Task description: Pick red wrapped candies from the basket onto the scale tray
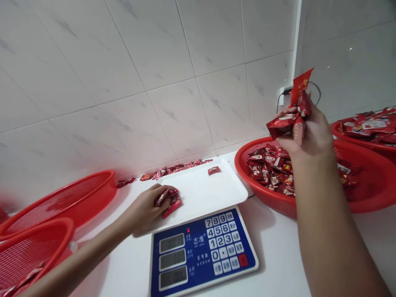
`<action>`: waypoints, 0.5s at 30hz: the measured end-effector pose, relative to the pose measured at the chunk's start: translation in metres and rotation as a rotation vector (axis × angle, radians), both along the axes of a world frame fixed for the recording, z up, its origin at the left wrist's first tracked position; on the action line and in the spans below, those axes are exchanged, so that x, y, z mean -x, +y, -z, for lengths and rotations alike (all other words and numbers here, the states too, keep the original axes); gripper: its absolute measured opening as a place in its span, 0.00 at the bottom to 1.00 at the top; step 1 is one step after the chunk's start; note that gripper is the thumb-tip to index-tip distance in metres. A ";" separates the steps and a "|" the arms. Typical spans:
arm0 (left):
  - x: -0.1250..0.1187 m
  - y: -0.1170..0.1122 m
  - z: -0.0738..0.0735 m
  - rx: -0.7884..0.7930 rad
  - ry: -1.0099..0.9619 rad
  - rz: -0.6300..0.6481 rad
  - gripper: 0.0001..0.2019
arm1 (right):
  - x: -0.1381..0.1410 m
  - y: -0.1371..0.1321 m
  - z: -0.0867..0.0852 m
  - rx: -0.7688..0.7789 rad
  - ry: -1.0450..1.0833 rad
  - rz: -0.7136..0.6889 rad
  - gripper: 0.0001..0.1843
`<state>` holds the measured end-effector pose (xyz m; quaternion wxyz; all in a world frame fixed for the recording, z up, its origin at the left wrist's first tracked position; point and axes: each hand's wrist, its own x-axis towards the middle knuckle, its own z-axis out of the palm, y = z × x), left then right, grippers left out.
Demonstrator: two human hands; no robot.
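On the left part of the white scale tray (198,194), my left hand (157,202) is closed around several red wrapped candies (173,203). My right hand (306,128) is raised above a red plastic basket (266,198) and holds a bunch of red candy packets (286,121), one standing up from the fingers. Below it, many red candies (272,171) fill the left side of that basket. A single red candy (213,170) lies near the tray's back edge. The tray sits on a digital scale with a blue keypad panel (204,251).
Loose red candies (182,167) line the wall behind the tray. Two red baskets (93,198) stand at the left, the nearer one (40,247) with packets inside. Another basket of red packets (371,126) stands far right. A plugged-in cable (280,99) hangs from a wall socket.
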<state>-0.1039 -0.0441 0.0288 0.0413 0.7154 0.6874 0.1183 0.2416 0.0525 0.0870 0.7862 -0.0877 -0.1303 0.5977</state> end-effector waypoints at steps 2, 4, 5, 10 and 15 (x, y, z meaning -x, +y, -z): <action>-0.007 -0.001 0.005 0.058 0.008 -0.002 0.23 | -0.002 -0.001 0.001 -0.013 0.008 -0.002 0.25; -0.012 0.000 0.006 0.111 0.007 -0.001 0.28 | -0.004 -0.001 0.002 -0.038 0.009 0.010 0.26; -0.013 0.001 0.005 0.124 -0.001 0.008 0.30 | -0.005 -0.002 0.002 -0.037 0.010 0.023 0.26; -0.024 0.013 -0.003 0.172 -0.086 0.094 0.19 | -0.009 -0.002 0.002 -0.009 0.025 0.063 0.25; -0.062 0.045 -0.029 0.127 -0.102 0.139 0.19 | -0.007 0.000 0.003 -0.028 0.025 0.024 0.25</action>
